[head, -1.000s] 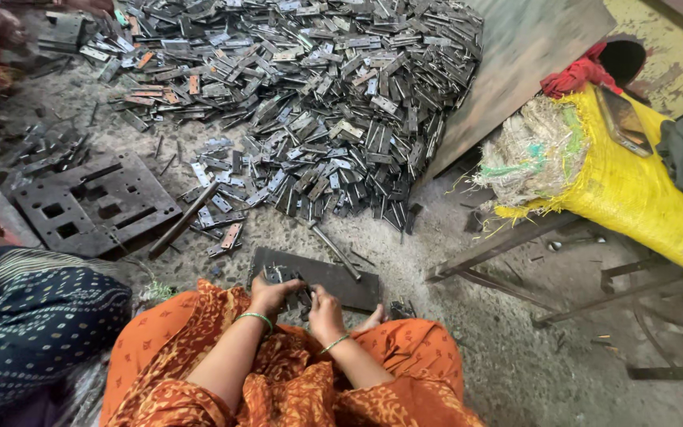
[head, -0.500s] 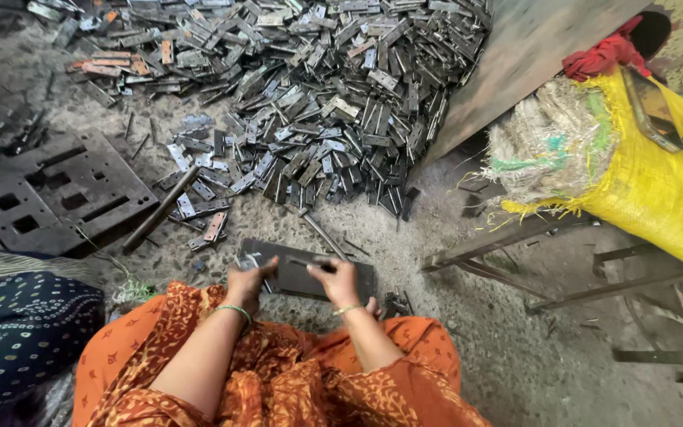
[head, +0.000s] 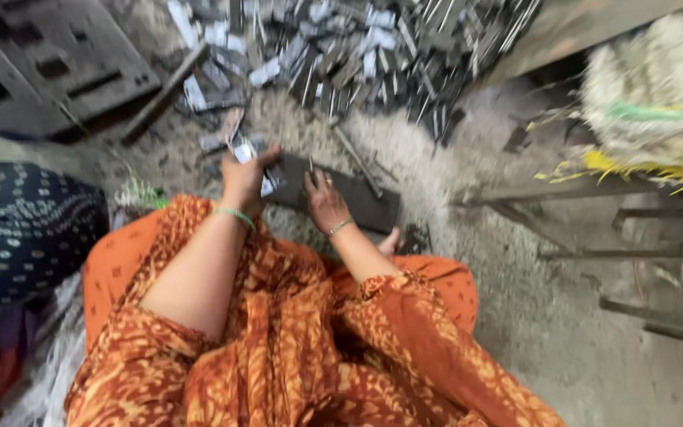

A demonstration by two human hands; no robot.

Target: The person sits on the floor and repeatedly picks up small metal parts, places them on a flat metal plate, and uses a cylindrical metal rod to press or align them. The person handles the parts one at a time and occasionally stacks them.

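A dark flat metal plate (head: 349, 198) lies on the sandy ground (head: 468, 198) just in front of the knees, which are covered with orange patterned cloth (head: 278, 348); both hands are placed at its near edge. The left hand (head: 244, 178), with a green bangle at the wrist, is closed around a few small pale metal pieces (head: 248, 156), and these are held just above the left end of the plate; the right hand (head: 324, 199) is laid on the plate with the fingers bent, and a thin dark piece seems to stand up between its fingertips, but the picture is blurred and it cannot be told whether this piece is really gripped. A thin rod (head: 357, 162) lies across the far side of the plate; behind it a big heap of grey metal scraps (head: 357, 55) is spread, and a perforated dark frame (head: 41, 71) rests at the upper left. A yellow-edged woven sack (head: 658, 103) is seen at the right, above some bare metal bars (head: 594, 198).

A cut to the bare fingers is judged to be the main danger, because the pieces look thin and sharp-edged; small pieces could also slip from the left hand into the sand; the plate could shift on the loose ground if it is pressed on one end only.
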